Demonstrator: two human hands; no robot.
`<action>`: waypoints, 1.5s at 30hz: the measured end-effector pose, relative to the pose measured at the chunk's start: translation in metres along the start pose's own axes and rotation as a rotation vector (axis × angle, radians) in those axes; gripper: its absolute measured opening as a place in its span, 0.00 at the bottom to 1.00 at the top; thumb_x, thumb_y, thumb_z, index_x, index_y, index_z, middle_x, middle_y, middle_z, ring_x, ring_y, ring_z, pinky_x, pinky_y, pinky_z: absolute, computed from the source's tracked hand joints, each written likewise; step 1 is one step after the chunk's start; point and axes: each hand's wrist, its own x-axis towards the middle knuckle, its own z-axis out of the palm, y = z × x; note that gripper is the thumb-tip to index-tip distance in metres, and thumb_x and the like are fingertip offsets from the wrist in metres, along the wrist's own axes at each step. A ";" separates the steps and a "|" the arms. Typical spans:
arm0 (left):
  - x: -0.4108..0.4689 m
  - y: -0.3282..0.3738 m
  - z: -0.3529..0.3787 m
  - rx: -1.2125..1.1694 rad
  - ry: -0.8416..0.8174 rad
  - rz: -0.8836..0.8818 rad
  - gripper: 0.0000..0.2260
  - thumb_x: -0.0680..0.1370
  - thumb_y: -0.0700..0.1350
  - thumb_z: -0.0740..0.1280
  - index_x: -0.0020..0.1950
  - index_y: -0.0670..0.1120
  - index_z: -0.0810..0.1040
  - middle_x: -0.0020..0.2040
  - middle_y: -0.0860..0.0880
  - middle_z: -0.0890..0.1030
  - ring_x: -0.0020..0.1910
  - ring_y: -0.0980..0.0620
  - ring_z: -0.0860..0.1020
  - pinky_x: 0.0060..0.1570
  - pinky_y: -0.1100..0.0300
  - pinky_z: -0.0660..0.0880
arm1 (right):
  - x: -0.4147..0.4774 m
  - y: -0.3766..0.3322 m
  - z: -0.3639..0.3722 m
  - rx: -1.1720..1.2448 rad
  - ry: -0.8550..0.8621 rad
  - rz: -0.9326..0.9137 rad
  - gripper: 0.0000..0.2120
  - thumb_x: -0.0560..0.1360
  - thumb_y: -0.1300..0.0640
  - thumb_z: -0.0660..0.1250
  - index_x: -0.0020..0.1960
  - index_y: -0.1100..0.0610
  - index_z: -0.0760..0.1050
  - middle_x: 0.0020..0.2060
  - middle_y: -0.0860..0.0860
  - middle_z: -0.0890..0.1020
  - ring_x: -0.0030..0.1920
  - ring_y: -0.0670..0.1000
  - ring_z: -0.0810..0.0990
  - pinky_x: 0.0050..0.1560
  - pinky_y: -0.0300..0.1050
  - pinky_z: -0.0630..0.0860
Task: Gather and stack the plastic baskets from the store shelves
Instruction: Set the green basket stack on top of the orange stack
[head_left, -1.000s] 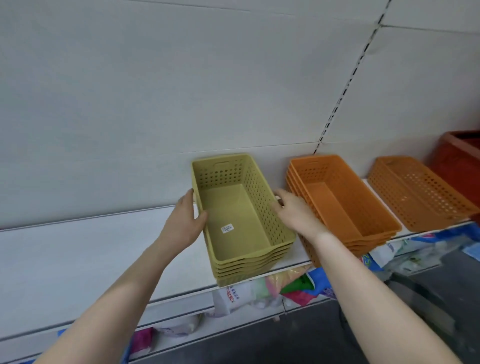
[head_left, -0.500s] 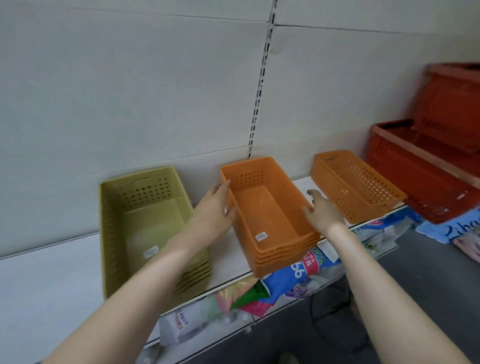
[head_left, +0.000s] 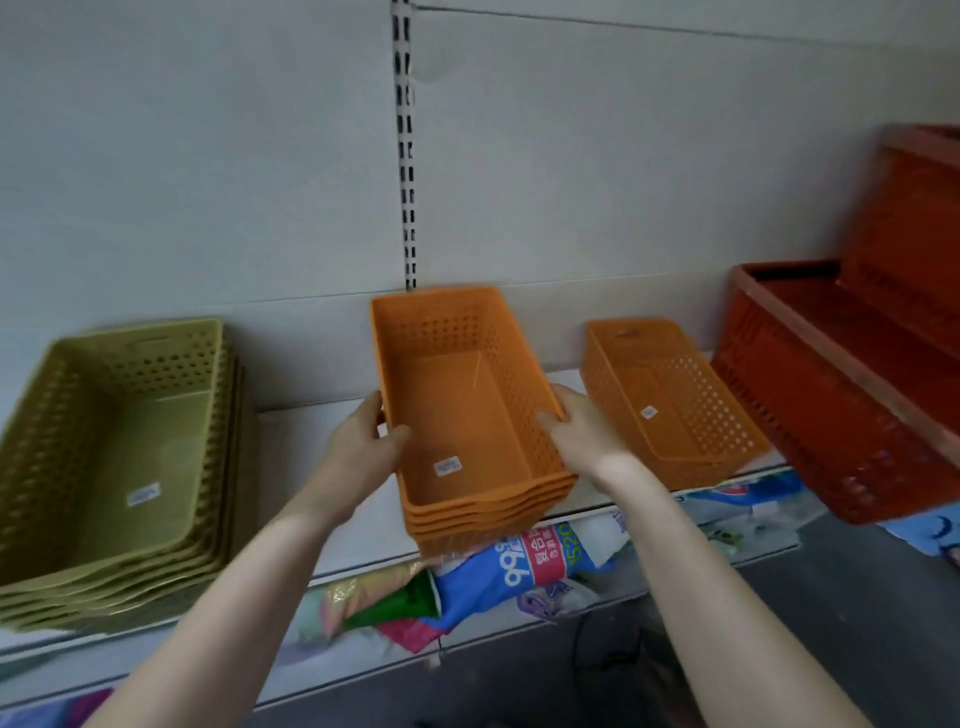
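A stack of several orange perforated baskets (head_left: 462, 400) stands on the white shelf (head_left: 311, 431), slightly over its front edge. My left hand (head_left: 358, 447) grips the stack's left rim, thumb inside. My right hand (head_left: 582, 431) grips the right rim, thumb over the edge. A stack of several olive-green baskets (head_left: 119, 447) stands to the left. A lower orange basket stack (head_left: 670, 400) stands to the right.
Large red-brown crates (head_left: 841, 384) fill the right end of the shelf. A slotted upright (head_left: 405, 145) runs up the grey back panel. Packaged goods (head_left: 519, 566) lie on the shelf below, and dark floor shows beneath.
Both hands left the green stack, moved right and took hold of the orange stack's two long rims. My view turned right as well.
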 end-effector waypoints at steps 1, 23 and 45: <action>0.003 0.011 0.006 -0.024 -0.008 0.049 0.16 0.77 0.43 0.63 0.64 0.54 0.71 0.60 0.49 0.79 0.52 0.50 0.80 0.50 0.49 0.80 | 0.001 0.002 -0.015 -0.011 0.032 -0.004 0.14 0.79 0.57 0.60 0.63 0.50 0.76 0.57 0.54 0.83 0.55 0.58 0.81 0.59 0.55 0.77; 0.074 0.165 0.229 -0.171 -0.319 0.184 0.15 0.78 0.41 0.61 0.63 0.55 0.69 0.56 0.48 0.79 0.52 0.50 0.81 0.48 0.56 0.80 | 0.031 0.142 -0.247 0.006 0.317 0.064 0.11 0.81 0.56 0.60 0.60 0.50 0.77 0.54 0.55 0.83 0.55 0.60 0.82 0.59 0.57 0.77; 0.077 0.064 0.181 0.805 0.027 0.613 0.42 0.71 0.75 0.48 0.76 0.48 0.64 0.77 0.45 0.64 0.78 0.43 0.53 0.76 0.44 0.51 | 0.107 0.126 -0.176 -0.562 0.158 -0.301 0.20 0.79 0.55 0.65 0.70 0.48 0.72 0.61 0.52 0.83 0.60 0.58 0.80 0.56 0.50 0.76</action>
